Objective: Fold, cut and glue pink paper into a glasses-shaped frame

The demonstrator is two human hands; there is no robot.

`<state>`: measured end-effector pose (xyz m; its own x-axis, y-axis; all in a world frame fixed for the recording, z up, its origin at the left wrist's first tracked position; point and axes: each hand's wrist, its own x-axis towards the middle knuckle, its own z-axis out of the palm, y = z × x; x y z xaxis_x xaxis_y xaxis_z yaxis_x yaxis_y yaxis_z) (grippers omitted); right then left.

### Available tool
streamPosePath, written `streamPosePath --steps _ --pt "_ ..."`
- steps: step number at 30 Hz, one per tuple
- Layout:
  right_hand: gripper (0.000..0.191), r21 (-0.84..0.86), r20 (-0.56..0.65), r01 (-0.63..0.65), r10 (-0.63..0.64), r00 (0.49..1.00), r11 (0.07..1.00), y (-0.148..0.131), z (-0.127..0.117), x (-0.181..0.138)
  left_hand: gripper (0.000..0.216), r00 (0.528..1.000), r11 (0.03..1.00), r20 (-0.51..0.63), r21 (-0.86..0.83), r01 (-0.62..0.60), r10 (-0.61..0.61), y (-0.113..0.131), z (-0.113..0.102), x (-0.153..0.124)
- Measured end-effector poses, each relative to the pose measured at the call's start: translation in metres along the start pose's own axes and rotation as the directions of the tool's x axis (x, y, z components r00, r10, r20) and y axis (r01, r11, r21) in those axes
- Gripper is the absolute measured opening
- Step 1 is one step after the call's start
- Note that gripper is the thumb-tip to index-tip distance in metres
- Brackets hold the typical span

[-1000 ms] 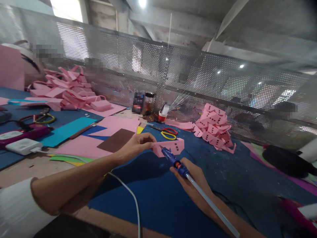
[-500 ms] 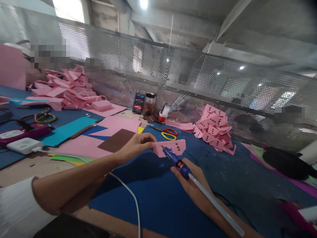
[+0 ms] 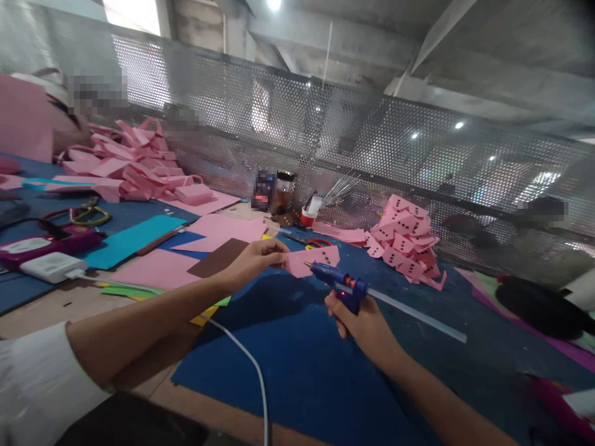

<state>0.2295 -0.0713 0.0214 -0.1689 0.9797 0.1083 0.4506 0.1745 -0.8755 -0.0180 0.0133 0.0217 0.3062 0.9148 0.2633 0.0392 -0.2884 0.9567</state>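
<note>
My left hand (image 3: 260, 260) pinches the left end of a small pink paper piece (image 3: 297, 260) with dark spots near its right end, held above the blue mat (image 3: 279, 359). In my right hand (image 3: 365, 325) is a blue glue gun (image 3: 341, 282), gripped by its handle. Its nozzle points left and lies at the lower part of the pink piece; whether it touches cannot be made out. A long clear glue stick (image 3: 418, 313) sticks out of the gun's back. A small red light shows on the gun's body.
A pile of spotted pink pieces (image 3: 404, 238) stands at the right, and a heap of pink paper bags (image 3: 134, 164) at the back left. Scissors (image 3: 320, 243), a red-and-white cup (image 3: 308, 217), a brown sheet (image 3: 218, 259), a power strip (image 3: 51, 244) and a white cable (image 3: 253, 359) lie about.
My right hand has turned the glue gun from a steep slant to nearly level, nozzle still at the pink piece. My left hand and the piece have shifted slightly up and left.
</note>
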Motion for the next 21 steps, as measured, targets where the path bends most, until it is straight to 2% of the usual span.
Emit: streamPosePath --steps 3,7,11,17,21 --pt "0.035 0.051 0.045 -0.008 0.006 0.999 0.999 -0.010 -0.001 0.008 0.014 0.999 0.999 -0.040 -0.020 -0.029 0.028 -0.006 -0.013 0.006" --pt "0.033 0.045 0.069 -0.015 0.012 0.998 0.999 -0.015 -0.002 0.017 0.010 0.983 0.996 -0.184 -0.081 -0.036 0.021 -0.018 -0.032 0.009" --pt "0.032 -0.002 0.084 -0.028 0.028 0.996 1.000 -0.010 -0.002 0.024 0.010 0.963 0.995 -0.264 -0.092 0.026 -0.050 -0.023 -0.045 0.007" --pt "0.038 -0.208 0.153 -0.061 0.094 0.984 0.976 0.007 -0.002 0.028 0.017 0.946 0.990 -0.312 -0.132 0.047 -0.087 -0.019 -0.049 0.007" --pt "0.039 -0.262 0.169 -0.101 0.149 0.974 0.960 0.011 0.000 0.029 0.014 0.947 0.994 -0.310 -0.094 0.055 -0.082 -0.019 -0.047 0.007"
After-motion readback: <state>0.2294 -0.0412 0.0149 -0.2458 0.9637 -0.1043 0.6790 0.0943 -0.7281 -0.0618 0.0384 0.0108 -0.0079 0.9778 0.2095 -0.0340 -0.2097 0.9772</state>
